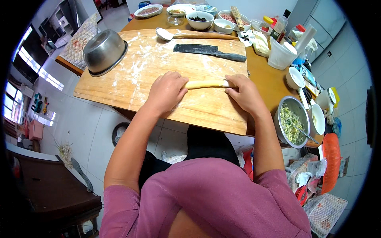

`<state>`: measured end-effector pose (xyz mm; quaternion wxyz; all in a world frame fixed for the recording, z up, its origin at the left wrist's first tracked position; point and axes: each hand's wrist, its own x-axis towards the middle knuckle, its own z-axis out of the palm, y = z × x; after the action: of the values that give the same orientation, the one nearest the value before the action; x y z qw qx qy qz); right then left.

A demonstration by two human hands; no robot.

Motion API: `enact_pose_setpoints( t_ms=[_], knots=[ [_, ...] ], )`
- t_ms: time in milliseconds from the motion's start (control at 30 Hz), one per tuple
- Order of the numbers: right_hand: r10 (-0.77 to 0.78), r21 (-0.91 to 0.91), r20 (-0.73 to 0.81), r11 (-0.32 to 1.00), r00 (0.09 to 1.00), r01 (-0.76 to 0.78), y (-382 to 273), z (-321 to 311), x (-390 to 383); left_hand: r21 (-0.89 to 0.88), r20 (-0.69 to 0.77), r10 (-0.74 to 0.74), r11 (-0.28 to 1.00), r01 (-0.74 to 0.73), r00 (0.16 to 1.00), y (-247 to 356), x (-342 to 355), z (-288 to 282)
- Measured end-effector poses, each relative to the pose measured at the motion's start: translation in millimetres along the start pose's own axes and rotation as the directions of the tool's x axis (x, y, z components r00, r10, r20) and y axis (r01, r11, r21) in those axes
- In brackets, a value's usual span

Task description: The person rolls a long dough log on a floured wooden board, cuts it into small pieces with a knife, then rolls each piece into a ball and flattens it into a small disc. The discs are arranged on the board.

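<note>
A pale yellow rope of dough (207, 84) lies crosswise over the large wooden board (119, 92), near its right half. Curled around the dough's left end is my left hand (166, 92), closed, palm down. My right hand (243, 92) closes on the other end, which looks whitish, with thumb and fingers on either side. Beyond the hands rests a cleaver (196, 49) with a dark blade, its handle to the right. A wooden rolling pin (210, 36) and a white spoon (164, 34) lie behind it. White flour is scattered over the board.
An upside-down metal bowl (104, 48) stands on the board's left side. At the right table edge sits a metal bowl of chopped green filling (292, 125) with a spoon in it. Several bowls, including one with dark food (199, 19), line the back, with bottles (281, 24) at the back right.
</note>
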<state>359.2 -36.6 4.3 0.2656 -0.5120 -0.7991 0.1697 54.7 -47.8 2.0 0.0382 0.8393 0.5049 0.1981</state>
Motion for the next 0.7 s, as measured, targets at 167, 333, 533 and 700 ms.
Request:
enact_pose_setpoints(
  t_ms=[167,333,533,700],
  knots=[
    [-0.376,-0.319,-0.087,0.888,0.923,0.332,-20,9,21,0.135,-0.207,0.082,0.989,-0.054,0.975,-10,13,8],
    [-0.153,-0.144,0.164,0.974,0.975,0.177,-33,6,25,0.135,0.005,-0.028,0.990,0.027,1.000,-22,5,-10],
    [-0.143,-0.135,-0.014,0.981,0.990,0.140,-20,16,4,0.238,0.114,-0.046,0.971,0.018,0.992,16,18,24],
    [-0.071,-0.110,-0.067,0.992,0.995,0.063,2,19,17,0.247,0.087,-0.139,0.962,0.113,0.986,-2,71,35]
  ],
)
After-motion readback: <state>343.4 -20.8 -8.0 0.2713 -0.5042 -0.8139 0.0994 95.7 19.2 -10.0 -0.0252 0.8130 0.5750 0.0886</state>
